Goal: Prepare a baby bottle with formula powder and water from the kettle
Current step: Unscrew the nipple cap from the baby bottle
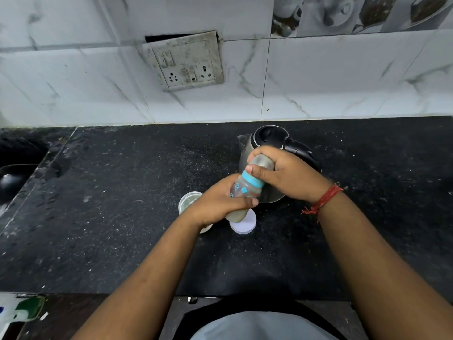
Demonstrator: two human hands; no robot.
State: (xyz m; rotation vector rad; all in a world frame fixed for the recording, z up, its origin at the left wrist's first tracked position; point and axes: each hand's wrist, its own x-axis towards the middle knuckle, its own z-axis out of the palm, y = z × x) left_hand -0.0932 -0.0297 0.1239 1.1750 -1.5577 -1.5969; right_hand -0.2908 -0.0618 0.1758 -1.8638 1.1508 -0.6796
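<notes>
Baby bottle (247, 190) tilted above counter (122, 217), before kettle (264, 148). Left hand (215, 204) grasps its body, right hand (286, 173) clenches its cap. Left hand half-hides container (188, 200); bottle base covers part of white lid (245, 225). Contents murky.

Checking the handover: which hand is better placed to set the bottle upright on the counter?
Left, probably: the left hand wraps the bottle body, near the base. The right hand only covers the cap end.
</notes>
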